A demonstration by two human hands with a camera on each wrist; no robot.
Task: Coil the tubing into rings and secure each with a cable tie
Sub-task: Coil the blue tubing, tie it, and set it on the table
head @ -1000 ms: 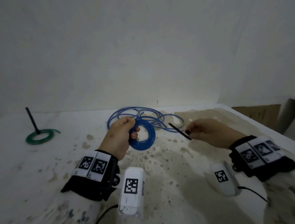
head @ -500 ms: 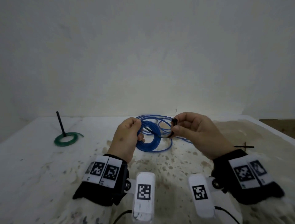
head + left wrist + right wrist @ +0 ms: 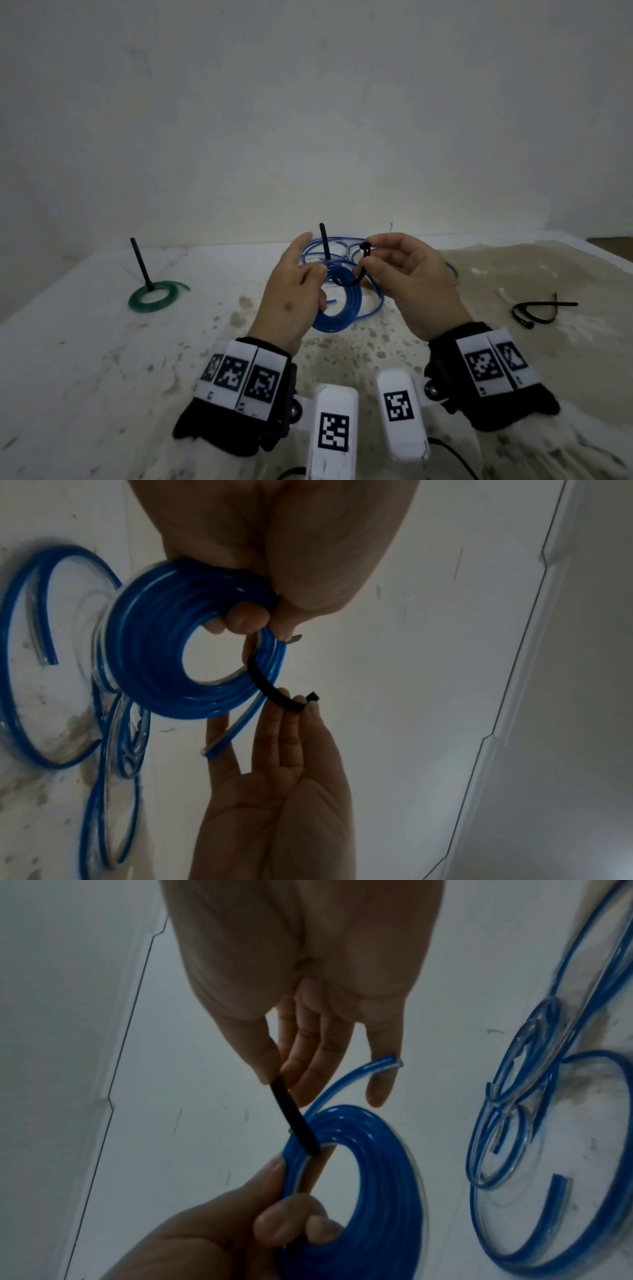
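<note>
My left hand [image 3: 301, 291] grips a small coil of blue tubing [image 3: 346, 308] by its near rim, held above the table; its fingers curl round the rings [image 3: 246, 618]. A black cable tie [image 3: 346, 282] runs through the coil's hole, and its tail stands up behind my left hand. My right hand [image 3: 368, 257] pinches the tie near its head, just right of the coil. In the right wrist view thumb and fingers hold the tie [image 3: 291, 1115] where it crosses the coil [image 3: 369, 1150]. A cut tube end [image 3: 219, 745] sticks out of the coil.
Loose blue tubing [image 3: 346, 245] lies in loops on the table behind the hands. A green ring [image 3: 154, 298] with an upright black tie [image 3: 140, 260] sits at far left. Spare black ties [image 3: 534, 310] lie at right. A white wall stands close behind the stained table [image 3: 102, 359].
My right hand brought the black tie from the right to the coil and passed it through the hole; its tail now stands up. My left hand kept its grip on the coil.
</note>
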